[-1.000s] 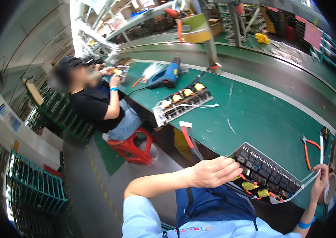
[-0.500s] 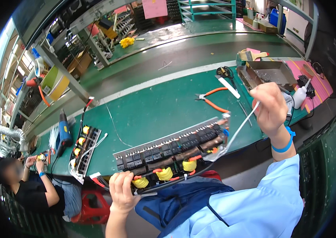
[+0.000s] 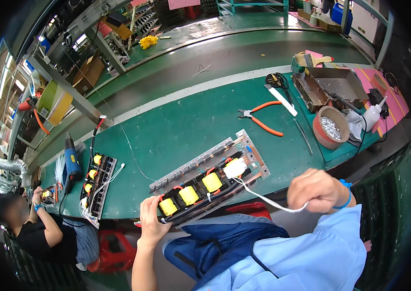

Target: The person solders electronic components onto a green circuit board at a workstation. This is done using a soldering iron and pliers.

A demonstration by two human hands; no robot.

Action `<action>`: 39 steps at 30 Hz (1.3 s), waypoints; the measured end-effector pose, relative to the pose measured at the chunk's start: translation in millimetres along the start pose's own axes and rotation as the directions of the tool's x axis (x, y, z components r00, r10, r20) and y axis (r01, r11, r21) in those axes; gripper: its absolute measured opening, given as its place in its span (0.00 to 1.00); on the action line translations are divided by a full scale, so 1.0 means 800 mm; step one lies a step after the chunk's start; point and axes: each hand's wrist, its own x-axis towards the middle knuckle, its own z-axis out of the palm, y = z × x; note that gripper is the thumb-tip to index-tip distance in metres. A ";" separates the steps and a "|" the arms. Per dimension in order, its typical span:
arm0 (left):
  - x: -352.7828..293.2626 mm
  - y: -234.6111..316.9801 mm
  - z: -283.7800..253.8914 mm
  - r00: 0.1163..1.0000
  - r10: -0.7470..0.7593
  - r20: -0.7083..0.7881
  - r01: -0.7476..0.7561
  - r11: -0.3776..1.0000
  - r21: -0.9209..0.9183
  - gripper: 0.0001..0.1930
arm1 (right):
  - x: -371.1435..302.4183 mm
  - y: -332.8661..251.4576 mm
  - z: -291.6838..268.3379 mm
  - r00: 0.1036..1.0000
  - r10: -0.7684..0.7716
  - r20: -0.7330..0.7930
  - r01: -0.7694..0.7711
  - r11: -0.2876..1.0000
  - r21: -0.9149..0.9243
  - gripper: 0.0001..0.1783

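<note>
A long circuit board (image 3: 259, 167) lies at a slant across the table's near edge. On it sits a row of yellow-wrapped coils (image 3: 189, 195), with a metal strip along its far side and black cable along its near side. My left hand (image 3: 153, 224) grips the board's left end, thumb and fingers closed round it. From a white block (image 3: 235, 168) near the board's right end runs a white cable (image 3: 276, 203). My right hand (image 3: 314, 191) pinches the cable's far end, to the right of the board and beyond the table edge.
Orange-handled cutters (image 3: 263, 119), a white-handled knife (image 3: 281, 101) and a thin metal tool (image 3: 304, 137) lie behind the board. At right stand a bowl of solder bits (image 3: 330, 127) and a metal tray (image 3: 346, 87). Leftward are a second board (image 3: 101, 186), a blue heat gun (image 3: 72, 162) and a seated person (image 3: 35, 223).
The board has tipped so its coils face up more, and its right end has swung away from me. My right hand has moved down toward me, still holding the white cable.
</note>
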 end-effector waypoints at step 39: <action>-0.028 0.007 0.002 0.987 0.094 -0.129 -0.086 0.994 0.071 0.24 | -0.046 0.085 0.122 0.853 0.479 0.207 -0.288 0.103 0.952 0.21</action>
